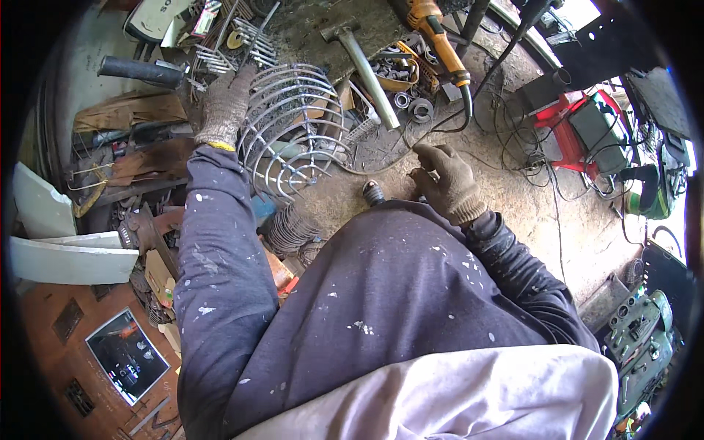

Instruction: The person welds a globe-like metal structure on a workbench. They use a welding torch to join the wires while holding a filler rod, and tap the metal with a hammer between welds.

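Note:
My left hand point(224, 110), in a grey-brown knit glove with a yellow cuff, is closed at the upper left edge of a rounded basket-like frame of bent metal rods point(297, 128). Its fingertips are partly hidden. The frame is tilted, its curved ribs spreading to the right of the hand. Short ridged metal rods point(257, 45) lie just beyond the fingers. My right hand point(446, 180), gloved too, hovers over the floor in front of my body. Its fingers are loosely bent, with the thumb apart and nothing between them.
A hammer with a metal-pipe handle point(368, 77) leans across the dark work surface point(301, 33). To its right lies an orange power tool point(438, 40) with a black cord. Tangled cables point(539, 158) run toward a red stand point(565, 128). A wire coil point(292, 229) sits below the frame.

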`<control>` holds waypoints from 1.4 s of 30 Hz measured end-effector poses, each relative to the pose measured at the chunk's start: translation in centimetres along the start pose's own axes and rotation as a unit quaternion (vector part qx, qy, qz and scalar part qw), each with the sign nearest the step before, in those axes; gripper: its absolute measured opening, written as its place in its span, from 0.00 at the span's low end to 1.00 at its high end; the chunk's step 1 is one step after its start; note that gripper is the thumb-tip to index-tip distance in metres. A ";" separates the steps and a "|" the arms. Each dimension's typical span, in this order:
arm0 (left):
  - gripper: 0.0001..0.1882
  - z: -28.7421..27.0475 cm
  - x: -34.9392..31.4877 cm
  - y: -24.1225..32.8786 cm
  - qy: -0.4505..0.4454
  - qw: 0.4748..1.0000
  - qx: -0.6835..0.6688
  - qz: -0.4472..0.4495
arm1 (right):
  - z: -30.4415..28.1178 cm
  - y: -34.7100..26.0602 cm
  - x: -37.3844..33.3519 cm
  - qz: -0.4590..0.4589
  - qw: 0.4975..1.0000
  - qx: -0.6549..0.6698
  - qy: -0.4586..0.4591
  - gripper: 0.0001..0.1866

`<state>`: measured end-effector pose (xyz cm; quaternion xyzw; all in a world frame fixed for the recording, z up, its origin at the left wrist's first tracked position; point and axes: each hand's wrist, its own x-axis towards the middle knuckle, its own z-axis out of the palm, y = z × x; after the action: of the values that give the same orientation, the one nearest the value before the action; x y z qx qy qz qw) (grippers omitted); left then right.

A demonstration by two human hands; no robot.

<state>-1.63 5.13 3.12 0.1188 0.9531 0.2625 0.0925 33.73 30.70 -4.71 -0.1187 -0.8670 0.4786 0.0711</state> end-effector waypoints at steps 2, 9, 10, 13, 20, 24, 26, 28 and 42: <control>0.32 0.1 -0.1 0.5 0.014 0.999 0.038 0.018 | -0.1 0.3 0.4 -0.011 1.000 -0.002 0.007 0.22; 0.27 -0.1 0.9 0.8 -0.006 1.000 0.015 -0.015 | -1.4 0.7 0.3 0.038 0.998 0.020 -0.039 0.21; 0.27 -0.1 0.9 0.8 -0.012 1.000 0.012 -0.018 | -1.4 0.9 0.2 0.044 0.998 0.006 -0.053 0.20; 0.29 0.2 0.6 0.3 0.023 0.999 0.029 0.015 | -1.3 0.9 0.1 0.038 0.997 0.001 -0.074 0.21; 0.28 -4.5 -1.2 0.4 0.158 0.978 0.128 0.048 | -1.7 0.6 -0.5 0.025 0.995 -0.013 -0.092 0.22; 0.31 -8.3 -4.1 -1.6 0.240 0.962 0.097 0.080 | -2.8 1.7 -1.0 0.071 0.993 0.005 -0.089 0.22; 0.29 -9.0 -8.2 -0.3 0.200 0.971 -0.054 -0.123 | -3.0 3.0 -1.1 0.079 0.995 -0.004 -0.066 0.22; 0.25 -8.3 -11.8 -3.4 0.194 0.957 -0.158 -0.150 | -3.0 3.6 -0.8 0.073 0.994 0.003 -0.082 0.23; 0.21 2.8 -23.5 -6.4 0.169 0.895 -0.335 -0.241 | -0.5 2.3 3.3 0.043 0.961 -0.048 -0.270 0.23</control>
<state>20.36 -5.34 0.10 -0.1992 0.8096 0.5516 0.0246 31.01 33.24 -6.37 -0.0254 -0.8700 0.4534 -0.1918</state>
